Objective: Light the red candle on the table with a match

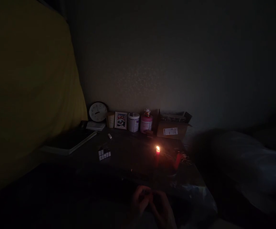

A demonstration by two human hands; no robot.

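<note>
Meeting low at bottom centre of the frame: left hand (139, 199) and right hand (162, 208), fingertips touching around something small, too dark to name; grip impossible to judge. Burning just above them, centre right: a lit red candle (157, 155) on the dark table (128, 159), a second red candle (177, 160) unlit beside it. Lying left of centre: a puzzle cube (104, 154). Lining the wall behind: clock (98, 111), panda picture (121, 120), cardboard box (173, 125).

Red candle (157, 156), white clock (98, 111), pink jar (146, 123), yellow curtain (28, 89).
</note>
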